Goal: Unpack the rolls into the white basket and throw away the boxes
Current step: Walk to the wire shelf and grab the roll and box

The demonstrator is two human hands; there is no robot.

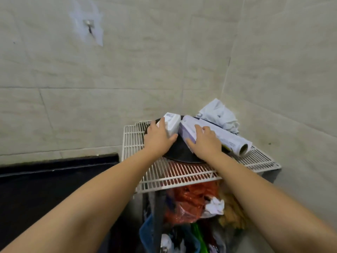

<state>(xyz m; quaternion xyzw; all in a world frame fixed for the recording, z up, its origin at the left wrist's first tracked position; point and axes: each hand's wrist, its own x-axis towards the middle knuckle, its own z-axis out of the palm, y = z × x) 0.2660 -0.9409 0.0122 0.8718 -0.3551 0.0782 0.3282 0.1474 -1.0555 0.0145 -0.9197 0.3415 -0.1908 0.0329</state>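
**Two boxes gripped on the wire shelf**

The white box [171, 123] is gripped by the left hand [158, 137], the purple box [189, 128] by the right hand [206, 141]. The loose roll [235, 141] beside them could be knocked off the wire shelf [131, 141]. Tiled walls enclose the corner; no white basket is seen.

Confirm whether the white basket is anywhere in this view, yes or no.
No: only a white wire rack shows, bearing a black pan, the boxes under the left hand and right hand, and a loose roll.
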